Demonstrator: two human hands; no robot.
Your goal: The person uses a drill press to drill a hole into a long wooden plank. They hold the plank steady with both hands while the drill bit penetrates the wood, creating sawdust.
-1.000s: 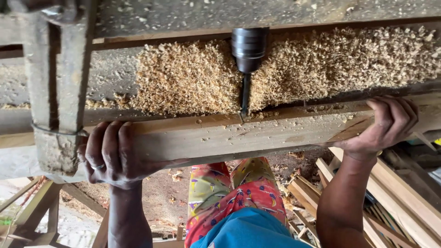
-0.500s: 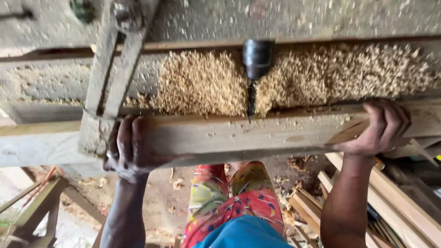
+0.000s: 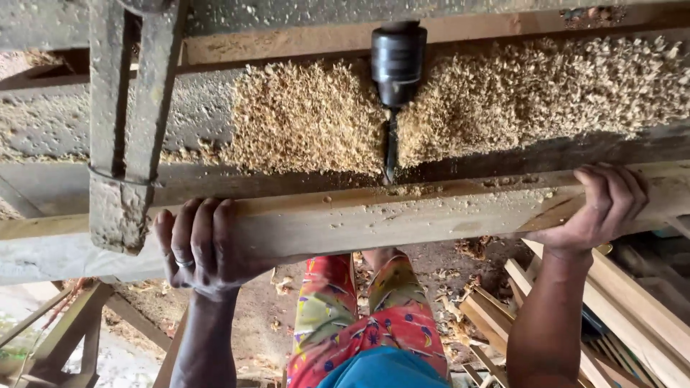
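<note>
A long pale wooden beam (image 3: 374,219) lies across the front of a dusty machine bed. My left hand (image 3: 201,248), a ring on one finger, wraps over the beam's near edge at the left. Farther right, my right hand (image 3: 600,208) curls over the same beam. A dark drill chuck (image 3: 397,61) with a thin bit (image 3: 390,154) points down at the beam's far edge, between my hands. The bit's tip sits at the wood's top edge.
Heaps of wood shavings (image 3: 309,118) pile behind the beam on both sides of the bit. A grey metal lever arm (image 3: 126,129) hangs at the left. Stacked timber strips (image 3: 618,309) lie on the floor at the right. A wooden frame (image 3: 65,334) stands lower left.
The beam with both hands on it has shifted a little toward me and lower in view. The lever arm at the left has swung back upright. The view has steadied.
</note>
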